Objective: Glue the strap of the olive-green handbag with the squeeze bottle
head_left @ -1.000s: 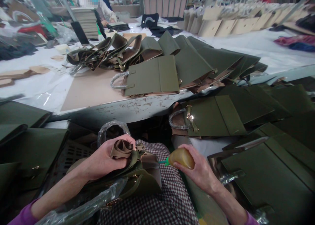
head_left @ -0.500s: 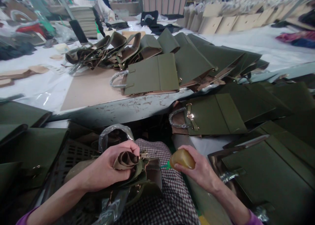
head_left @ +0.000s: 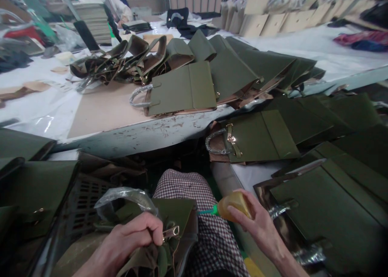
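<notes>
Right, the left hand [head_left: 127, 240] is pinched on a soft olive bag [head_left: 169, 228] in the lap, its handle wrapped in crinkly plastic, while the right hand [head_left: 257, 224] grips a rounded amber glue bottle [head_left: 235, 204], green nozzle at the bag. Beyond, flat olive bags [head_left: 184, 87] lie stacked on the scuffed table [head_left: 145, 133].

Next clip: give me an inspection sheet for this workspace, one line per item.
Surface: white worktable with a scuffed front edge, brown board on top.
Job's things: olive-green leather handbag on the lap; amber squeeze bottle with green nozzle.
Clutter: finished olive handbags piled on the table and at both sides.
Grippers: left hand grips the bag by its gold clasp; right hand holds the bottle.
Cables: nothing seen.
Surroundings: tan bags stacked behind; another person at the far table.
</notes>
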### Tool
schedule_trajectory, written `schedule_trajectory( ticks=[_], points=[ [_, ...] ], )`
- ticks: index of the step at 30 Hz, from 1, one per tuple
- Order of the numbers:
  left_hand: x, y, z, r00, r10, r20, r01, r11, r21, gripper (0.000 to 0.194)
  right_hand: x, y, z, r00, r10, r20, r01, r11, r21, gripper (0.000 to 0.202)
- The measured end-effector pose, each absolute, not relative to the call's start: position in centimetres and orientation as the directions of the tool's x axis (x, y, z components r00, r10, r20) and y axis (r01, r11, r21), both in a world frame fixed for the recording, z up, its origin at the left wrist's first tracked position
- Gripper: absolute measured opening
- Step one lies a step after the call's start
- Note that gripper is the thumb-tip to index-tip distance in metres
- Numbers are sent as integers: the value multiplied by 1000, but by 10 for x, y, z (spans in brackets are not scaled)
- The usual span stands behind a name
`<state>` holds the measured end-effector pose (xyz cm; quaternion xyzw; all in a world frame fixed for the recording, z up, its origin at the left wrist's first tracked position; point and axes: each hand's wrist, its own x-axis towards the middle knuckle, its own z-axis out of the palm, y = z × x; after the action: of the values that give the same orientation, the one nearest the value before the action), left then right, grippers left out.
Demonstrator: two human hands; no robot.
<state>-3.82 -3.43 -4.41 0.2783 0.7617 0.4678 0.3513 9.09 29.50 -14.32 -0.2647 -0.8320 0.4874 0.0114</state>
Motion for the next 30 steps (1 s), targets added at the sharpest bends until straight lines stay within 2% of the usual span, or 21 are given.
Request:
schedule_trajectory(
  ticks=[3, 10, 16, 18, 23, 27, 30],
  points=[
    [-34, -37, -50, -583, 663, -470, -72, 534, 843, 24, 93, 289, -145, -867, 451, -213, 410, 400, -820, 51],
    [-31, -39, -54, -557, 704, -441, -77, 485, 871, 25, 88, 284, -148, -901, 416, -123, 327, 465, -823, 48],
    [-32, -34, -51, -537, 606, -588, -249, 552, 796, 16, 90, 286, -144, -921, 365, -136, 311, 480, -820, 40],
    [-33, -31, -49, -554, 620, -555, -204, 545, 813, 18, 92, 286, -143, -924, 349, -156, 318, 477, -819, 39],
    [-37, -26, -39, -567, 776, -277, 162, 435, 886, 13, 95, 285, -139, -927, 312, -209, 339, 460, -820, 39],
    [-37, -26, -35, -555, 799, -232, 206, 403, 892, 14, 96, 285, -141, -921, 314, -232, 359, 445, -820, 38],
    [-34, -27, -35, -563, 806, -182, 245, 373, 895, 5, 95, 284, -147, -904, 369, -216, 375, 441, -816, 46]
  ],
)
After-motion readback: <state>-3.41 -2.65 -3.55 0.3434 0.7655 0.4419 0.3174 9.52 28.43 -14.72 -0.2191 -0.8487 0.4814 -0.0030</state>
